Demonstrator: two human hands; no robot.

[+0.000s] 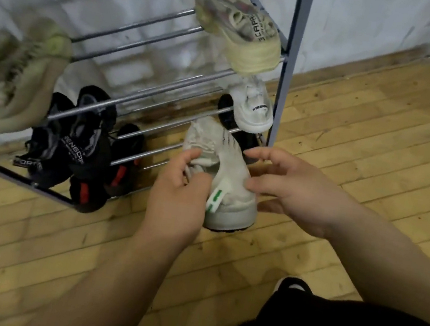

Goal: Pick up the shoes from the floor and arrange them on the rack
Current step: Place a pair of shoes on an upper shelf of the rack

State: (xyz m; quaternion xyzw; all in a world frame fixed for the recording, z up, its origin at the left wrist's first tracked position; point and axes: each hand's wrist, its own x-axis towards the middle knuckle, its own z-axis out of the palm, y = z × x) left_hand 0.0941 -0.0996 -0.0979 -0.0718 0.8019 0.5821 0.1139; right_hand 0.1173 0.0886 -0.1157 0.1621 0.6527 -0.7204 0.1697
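Head view: white shoe (223,175) toe toward rack (290,62), heel outward.

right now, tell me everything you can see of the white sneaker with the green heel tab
The white sneaker with the green heel tab looks like pale knit fabric, with white laces, dark stripes on its side and a thick off-white sole with a dark underside. It lies toe-first on the bars of the shoe rack, low at the right end, its heel jutting out toward the person. The left hand grips it at the laces and collar; the right hand touches its side with spread fingers.
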